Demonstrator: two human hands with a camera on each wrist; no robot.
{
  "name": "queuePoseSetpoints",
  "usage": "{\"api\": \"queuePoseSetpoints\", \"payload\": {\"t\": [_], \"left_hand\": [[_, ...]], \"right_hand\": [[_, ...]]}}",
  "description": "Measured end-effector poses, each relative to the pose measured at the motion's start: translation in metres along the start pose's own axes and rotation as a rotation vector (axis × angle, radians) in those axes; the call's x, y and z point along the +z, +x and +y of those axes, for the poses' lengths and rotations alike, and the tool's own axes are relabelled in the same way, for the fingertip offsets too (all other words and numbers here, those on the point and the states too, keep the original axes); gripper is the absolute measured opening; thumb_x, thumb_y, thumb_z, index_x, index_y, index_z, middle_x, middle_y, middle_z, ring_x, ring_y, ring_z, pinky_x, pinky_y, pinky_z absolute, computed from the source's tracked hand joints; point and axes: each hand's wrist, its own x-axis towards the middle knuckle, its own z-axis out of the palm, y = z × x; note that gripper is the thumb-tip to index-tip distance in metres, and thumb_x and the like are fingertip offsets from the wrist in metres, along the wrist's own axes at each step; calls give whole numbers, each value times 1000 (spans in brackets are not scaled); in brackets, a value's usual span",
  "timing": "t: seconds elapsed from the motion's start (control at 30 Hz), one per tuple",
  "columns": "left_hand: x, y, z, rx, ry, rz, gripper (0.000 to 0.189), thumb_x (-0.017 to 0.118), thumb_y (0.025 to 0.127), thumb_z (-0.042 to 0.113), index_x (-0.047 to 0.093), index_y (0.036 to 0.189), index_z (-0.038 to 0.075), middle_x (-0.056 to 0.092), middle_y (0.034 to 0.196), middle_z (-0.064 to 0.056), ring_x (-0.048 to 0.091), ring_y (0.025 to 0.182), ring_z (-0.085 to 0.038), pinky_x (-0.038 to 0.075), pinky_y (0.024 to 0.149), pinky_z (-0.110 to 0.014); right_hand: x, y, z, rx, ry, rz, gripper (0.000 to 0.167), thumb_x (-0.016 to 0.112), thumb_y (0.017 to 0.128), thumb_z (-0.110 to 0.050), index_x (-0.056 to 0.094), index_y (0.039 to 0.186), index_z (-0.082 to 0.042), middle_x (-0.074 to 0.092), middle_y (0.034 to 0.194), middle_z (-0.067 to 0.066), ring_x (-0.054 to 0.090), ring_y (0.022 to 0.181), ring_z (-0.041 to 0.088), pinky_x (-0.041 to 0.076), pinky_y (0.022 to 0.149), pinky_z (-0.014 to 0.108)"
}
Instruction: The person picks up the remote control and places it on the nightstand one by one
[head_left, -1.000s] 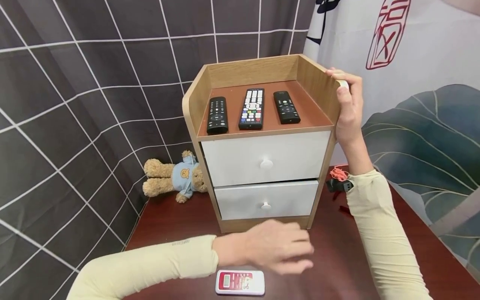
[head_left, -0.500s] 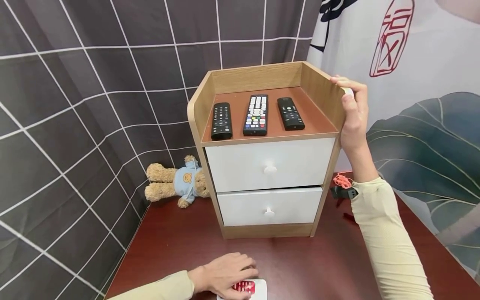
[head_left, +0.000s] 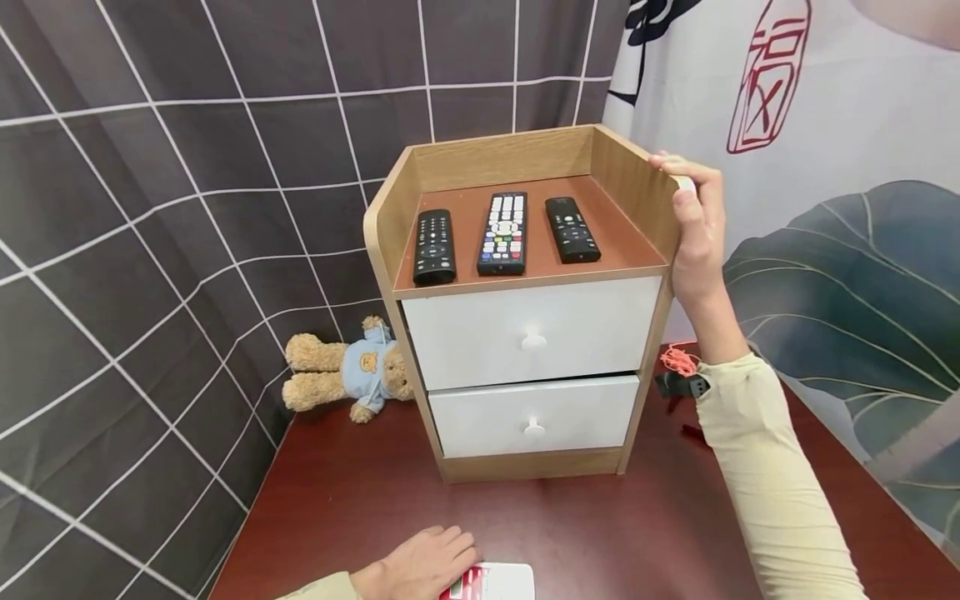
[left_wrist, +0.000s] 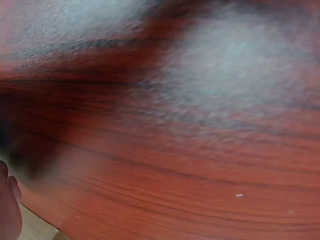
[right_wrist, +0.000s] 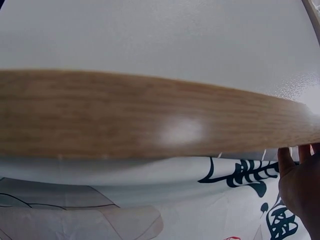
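A small two-drawer cabinet [head_left: 536, 465] of wood-look board with white fronts stands on the dark red table. My right hand [head_left: 699, 229] grips the top edge of its right side panel, thumb in front and fingers over the far side. In the right wrist view that panel's wood edge [right_wrist: 150, 115] crosses the picture, with the fingers at the far right. Low in the head view, my left hand [head_left: 423, 565] lies palm down over the left part of a white and red remote control [head_left: 510, 581]. Its fingers look relaxed; the thumb is hidden.
Three black remotes lie on the cabinet's top: left [head_left: 434, 247], middle [head_left: 502, 233] and right [head_left: 572, 230]. A teddy bear [head_left: 360, 372] in a blue shirt lies left of the cabinet. A black strap [head_left: 681, 384] with an orange cord [head_left: 679, 361] is at the right.
My left hand has come down and left from in front of the cabinet to the white and red remote, then slid further left along it. The right hand keeps its hold on the cabinet.
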Motion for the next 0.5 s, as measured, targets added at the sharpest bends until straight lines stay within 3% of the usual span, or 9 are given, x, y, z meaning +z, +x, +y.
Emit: {"api": "queuePoseSetpoints", "payload": {"t": [0.13, 0.27, 0.37, 0.5], "left_hand": [[0, -3, 2, -36, 62, 26, 56, 37, 92, 75, 55, 107, 24, 54, 93, 10, 50, 81, -6, 36, 59, -16], [-2, -5, 0, -43, 58, 38, 54, 41, 92, 74, 55, 104, 23, 54, 90, 10, 49, 78, -5, 36, 57, -15], [-6, -3, -2, -54, 12, 41, 55, 45, 89, 75, 55, 100, 22, 54, 87, 11, 49, 75, -3, 36, 56, -13], [-15, 7, -2, -149, -138, 26, 51, 49, 89, 73, 54, 92, 22, 53, 81, 13, 47, 70, 1, 29, 52, -11]], "right_hand": [[-2, 1, 1, -3, 20, 0, 29, 40, 94, -15, 58, 115, -9, 63, 124, 2, 44, 132, 27, 28, 111, 30], [-3, 1, 2, -3, 15, 5, 29, 41, 93, -15, 59, 115, -9, 63, 123, 1, 44, 132, 27, 28, 112, 30], [-3, 0, 3, 2, 9, 4, 30, 41, 93, -15, 59, 116, -9, 63, 123, 0, 44, 133, 27, 27, 113, 30], [-3, -1, 6, 3, 16, -2, 29, 41, 94, -15, 59, 116, -10, 63, 124, 0, 44, 134, 26, 27, 112, 30]]}}
